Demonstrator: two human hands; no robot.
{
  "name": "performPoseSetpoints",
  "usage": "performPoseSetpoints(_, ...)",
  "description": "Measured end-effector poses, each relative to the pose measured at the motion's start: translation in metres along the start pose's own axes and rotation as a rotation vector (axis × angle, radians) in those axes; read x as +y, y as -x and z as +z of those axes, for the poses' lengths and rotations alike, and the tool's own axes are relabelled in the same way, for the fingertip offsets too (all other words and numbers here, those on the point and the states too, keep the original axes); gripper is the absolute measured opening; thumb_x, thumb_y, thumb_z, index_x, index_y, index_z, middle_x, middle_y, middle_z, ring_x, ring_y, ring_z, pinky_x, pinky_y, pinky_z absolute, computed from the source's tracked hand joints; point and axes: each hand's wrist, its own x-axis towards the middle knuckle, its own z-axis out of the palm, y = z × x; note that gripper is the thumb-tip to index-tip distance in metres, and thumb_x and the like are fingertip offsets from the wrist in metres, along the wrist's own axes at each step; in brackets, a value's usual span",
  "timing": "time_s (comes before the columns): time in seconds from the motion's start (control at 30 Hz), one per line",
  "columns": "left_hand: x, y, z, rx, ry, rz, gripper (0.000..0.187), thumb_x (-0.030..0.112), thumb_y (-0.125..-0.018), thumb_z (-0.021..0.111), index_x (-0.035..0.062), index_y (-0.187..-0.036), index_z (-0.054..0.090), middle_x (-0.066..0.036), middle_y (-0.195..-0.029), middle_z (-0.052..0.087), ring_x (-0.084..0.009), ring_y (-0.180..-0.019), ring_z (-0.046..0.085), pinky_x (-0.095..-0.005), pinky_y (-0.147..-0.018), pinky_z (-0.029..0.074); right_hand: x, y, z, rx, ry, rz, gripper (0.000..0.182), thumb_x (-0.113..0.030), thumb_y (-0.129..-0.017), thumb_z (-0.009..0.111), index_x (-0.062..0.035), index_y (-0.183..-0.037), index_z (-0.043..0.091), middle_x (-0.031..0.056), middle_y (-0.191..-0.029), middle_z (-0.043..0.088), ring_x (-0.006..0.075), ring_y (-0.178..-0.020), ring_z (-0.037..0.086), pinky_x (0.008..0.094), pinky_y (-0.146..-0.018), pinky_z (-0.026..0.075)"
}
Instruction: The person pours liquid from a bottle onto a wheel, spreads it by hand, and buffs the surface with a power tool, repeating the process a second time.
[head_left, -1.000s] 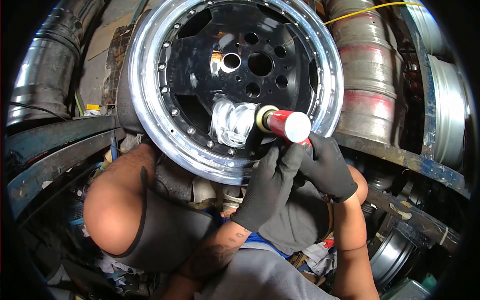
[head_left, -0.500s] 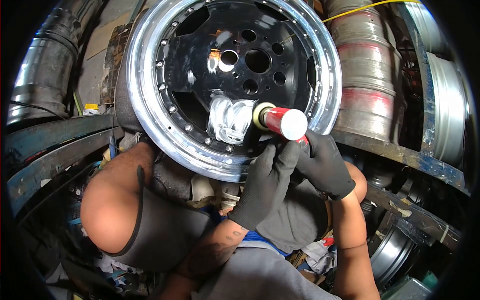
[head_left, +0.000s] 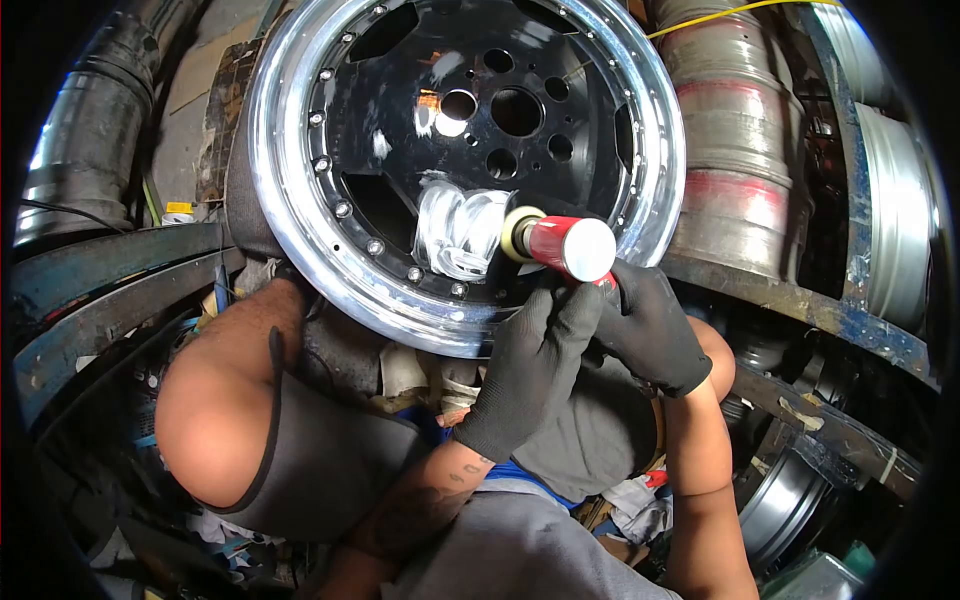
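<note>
In gray gloves, my left hand (head_left: 530, 365) and my right hand (head_left: 655, 325) are both wrapped round the lower part of a small red polisher (head_left: 570, 245). Its round silver end faces up toward me. A pale yellow foam pad (head_left: 520, 235) at its head lies against the black face of a car wheel (head_left: 410, 150), or very close to it. White smeared polishing paste (head_left: 460, 230) covers a patch just left of the pad. The wheel has a shiny chrome rim with a ring of bolts, and leans tilted in front of my knees. My fingers' far sides are hidden.
Stacked bare metal wheel barrels (head_left: 735, 150) stand at the right beside a blue metal rack (head_left: 860, 220) holding more rims. Blue metal bars (head_left: 130, 265) run along the left, with a metal cylinder (head_left: 85, 140) behind. A yellow cable (head_left: 720, 17) crosses the top right.
The view has shifted slightly, so the wheel sits a little higher in it. Both hands keep their hold on the polisher; its pad has moved only slightly beside the paste.
</note>
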Motion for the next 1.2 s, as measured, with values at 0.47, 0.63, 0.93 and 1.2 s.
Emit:
performPoseSetpoints(0.47,0.001,0.007,0.005,0.024,0.081,-0.015,0.049,0.039,-0.111,0.051,-0.0035,-0.136,0.056,-0.012,-0.116,0.066,-0.014,-0.102,0.065,-0.0278,-0.084,0.056,-0.001,0.004,0.003,-0.005,-0.017,0.029,0.034,-0.023,-0.091,0.072,0.0032,-0.111,0.068,0.0237,-0.083,0.069,0.039,-0.074,0.07,0.043,-0.07,0.053)
performPoseSetpoints(0.63,0.0,0.012,0.01,0.102,0.062,0.022,0.046,0.04,-0.109,0.057,-0.0034,-0.125,0.061,-0.012,-0.099,0.068,-0.0187,-0.09,0.067,-0.0348,-0.079,0.053,0.005,0.007,0.004,-0.015,0.041,0.013,0.036,-0.025,-0.09,0.073,0.0036,-0.112,0.068,0.0244,-0.081,0.068,0.0403,-0.073,0.069,0.0427,-0.069,0.052)
performPoseSetpoints(0.93,0.001,0.016,0.009,0.064,0.125,-0.072,0.046,0.038,-0.109,0.056,-0.0035,-0.126,0.061,-0.007,-0.101,0.063,-0.0122,-0.091,0.06,-0.0298,-0.079,0.052,0.007,0.01,0.005,-0.029,0.067,-0.067,0.039,-0.027,-0.091,0.074,0.0022,-0.116,0.068,0.0226,-0.081,0.069,0.0344,-0.072,0.071,0.0408,-0.07,0.053)
performPoseSetpoints(1.2,-0.002,0.021,0.012,0.133,0.09,-0.028,0.04,0.037,-0.108,0.06,-0.0024,-0.116,0.065,-0.004,-0.084,0.063,-0.0109,-0.078,0.058,-0.0326,-0.07,0.049,0.011,0.012,0.007,-0.053,0.036,-0.09,0.039,-0.028,-0.092,0.073,0.0018,-0.117,0.066,0.0214,-0.083,0.071,0.0334,-0.074,0.071,0.0401,-0.072,0.054)
